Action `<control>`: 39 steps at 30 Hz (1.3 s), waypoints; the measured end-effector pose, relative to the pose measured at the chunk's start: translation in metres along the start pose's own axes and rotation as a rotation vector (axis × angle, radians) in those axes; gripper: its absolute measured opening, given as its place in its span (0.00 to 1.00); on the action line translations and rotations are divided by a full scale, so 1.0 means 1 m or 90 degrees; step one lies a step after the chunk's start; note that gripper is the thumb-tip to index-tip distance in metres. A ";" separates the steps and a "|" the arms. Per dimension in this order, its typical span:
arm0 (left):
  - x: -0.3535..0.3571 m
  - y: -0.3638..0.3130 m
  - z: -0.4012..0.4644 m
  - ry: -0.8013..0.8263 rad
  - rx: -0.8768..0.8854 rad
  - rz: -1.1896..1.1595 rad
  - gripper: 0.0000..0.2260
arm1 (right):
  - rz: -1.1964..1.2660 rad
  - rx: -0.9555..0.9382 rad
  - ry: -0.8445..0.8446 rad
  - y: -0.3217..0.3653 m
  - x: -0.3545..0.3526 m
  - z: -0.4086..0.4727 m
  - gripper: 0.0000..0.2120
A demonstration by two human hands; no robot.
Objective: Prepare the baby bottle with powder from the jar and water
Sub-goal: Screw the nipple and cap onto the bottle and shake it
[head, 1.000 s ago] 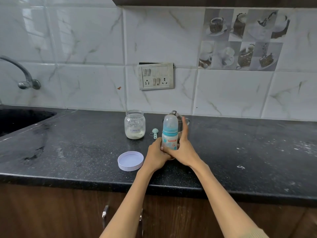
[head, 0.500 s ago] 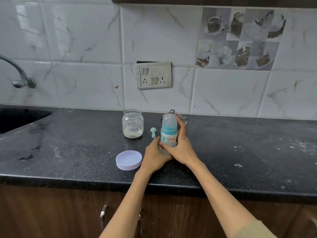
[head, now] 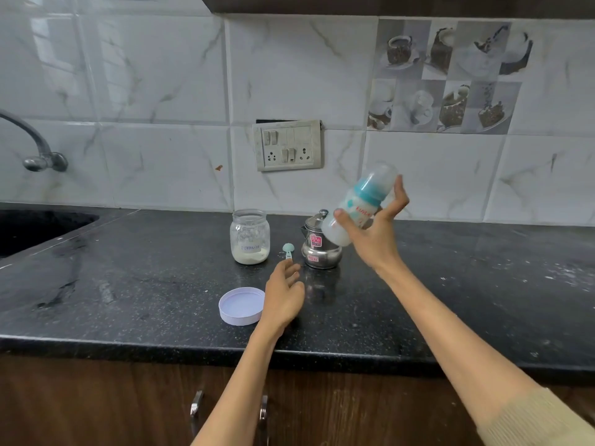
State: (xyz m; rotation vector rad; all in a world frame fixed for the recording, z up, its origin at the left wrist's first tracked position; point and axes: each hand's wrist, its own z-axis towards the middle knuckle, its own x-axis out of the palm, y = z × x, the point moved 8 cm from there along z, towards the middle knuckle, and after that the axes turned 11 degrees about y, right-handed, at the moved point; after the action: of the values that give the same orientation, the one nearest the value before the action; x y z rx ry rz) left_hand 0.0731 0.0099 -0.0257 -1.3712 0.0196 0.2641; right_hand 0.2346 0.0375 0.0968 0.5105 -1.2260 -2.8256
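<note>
My right hand (head: 373,235) holds the baby bottle (head: 357,207) in the air, tilted to the right, with its teal ring and clear cap on and milky liquid inside. It hangs above and in front of the small steel pot (head: 318,244). My left hand (head: 285,292) hovers low over the black counter (head: 128,284), fingers apart and holding nothing. The open glass powder jar (head: 249,236) stands at the back with white powder at its bottom. A small teal scoop (head: 287,251) lies between jar and pot. The jar's white lid (head: 241,305) lies upside down beside my left hand.
A sink (head: 35,230) is set into the counter at the far left under a wall tap (head: 35,149). A switch and socket plate (head: 288,144) sits on the tiled wall. White specks dot the counter's right side. Cabinet handles (head: 196,403) are below the edge.
The bottle stood on the counter with both hands around it. Now my right hand has lifted it up and tilted it rightward, and my left hand has let go and dropped back.
</note>
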 end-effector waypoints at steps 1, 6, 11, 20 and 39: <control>-0.001 0.001 0.000 -0.004 -0.002 0.002 0.25 | 0.001 0.001 0.019 0.002 0.001 0.001 0.49; 0.000 0.002 0.002 0.002 0.002 0.019 0.25 | -0.014 0.008 0.076 -0.006 0.013 -0.012 0.46; 0.001 0.001 -0.001 0.006 0.001 0.025 0.25 | -0.054 0.032 0.165 -0.017 0.029 -0.021 0.46; 0.002 -0.001 0.000 0.013 0.007 0.032 0.24 | -0.106 0.031 0.161 -0.015 0.025 -0.015 0.48; 0.001 0.002 0.000 0.017 0.006 0.048 0.25 | -0.174 0.063 0.275 -0.016 0.043 -0.024 0.45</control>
State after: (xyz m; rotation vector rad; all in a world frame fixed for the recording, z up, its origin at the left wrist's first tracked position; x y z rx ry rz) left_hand 0.0740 0.0103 -0.0280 -1.3659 0.0949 0.3094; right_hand 0.2030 0.0252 0.0578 1.3029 -1.2849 -2.6444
